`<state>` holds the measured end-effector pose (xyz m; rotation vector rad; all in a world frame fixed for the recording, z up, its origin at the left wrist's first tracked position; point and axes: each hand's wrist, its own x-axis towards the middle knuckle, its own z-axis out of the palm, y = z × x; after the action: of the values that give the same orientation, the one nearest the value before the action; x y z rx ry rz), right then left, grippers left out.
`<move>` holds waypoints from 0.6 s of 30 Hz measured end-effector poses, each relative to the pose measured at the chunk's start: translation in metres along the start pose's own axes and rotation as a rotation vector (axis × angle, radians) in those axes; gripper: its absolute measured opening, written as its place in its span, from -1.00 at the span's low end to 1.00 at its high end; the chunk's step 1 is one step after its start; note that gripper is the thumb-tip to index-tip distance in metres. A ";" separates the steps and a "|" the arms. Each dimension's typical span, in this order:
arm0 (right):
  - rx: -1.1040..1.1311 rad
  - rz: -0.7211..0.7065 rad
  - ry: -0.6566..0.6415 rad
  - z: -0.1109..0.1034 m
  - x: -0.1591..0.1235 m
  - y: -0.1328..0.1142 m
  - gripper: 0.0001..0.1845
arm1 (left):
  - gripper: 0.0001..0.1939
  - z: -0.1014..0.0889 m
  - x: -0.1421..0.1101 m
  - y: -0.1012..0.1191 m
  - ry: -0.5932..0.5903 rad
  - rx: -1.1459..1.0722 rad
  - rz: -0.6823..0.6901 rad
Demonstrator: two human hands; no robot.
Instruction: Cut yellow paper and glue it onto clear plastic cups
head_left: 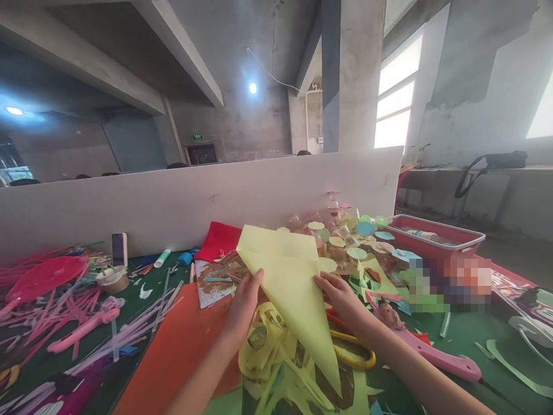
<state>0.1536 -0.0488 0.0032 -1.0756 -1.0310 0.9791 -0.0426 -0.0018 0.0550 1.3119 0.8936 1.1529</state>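
A folded sheet of pale yellow paper, narrowing to a point at the lower right, is held up between my two hands. My left hand pinches its left edge, thumb on the front. At the right edge my right hand grips it, with the fingers partly behind the sheet. Beneath the paper lie curled yellow paper scraps and scissors with yellow handles. An orange sheet extends under my left forearm. Beside my right forearm is a pink-handled tool.
Pink straws and a pink glue gun cover the left side, near a phone and a small cup. Clear plastic cups with paper discs stand at the back right beside a red basket. A white partition bounds the table.
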 end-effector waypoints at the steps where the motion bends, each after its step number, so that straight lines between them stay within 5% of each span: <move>1: -0.002 -0.003 -0.001 0.000 0.000 -0.001 -0.57 | -0.63 -0.001 0.001 -0.001 0.013 0.019 -0.004; 18: -0.188 -0.097 -0.011 -0.002 -0.004 -0.012 -0.51 | -0.58 -0.026 0.025 -0.014 0.024 -0.030 0.057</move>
<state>0.1559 -0.0557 0.0139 -1.1627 -1.1908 0.8226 -0.0594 0.0302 0.0414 1.3089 0.8573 1.2245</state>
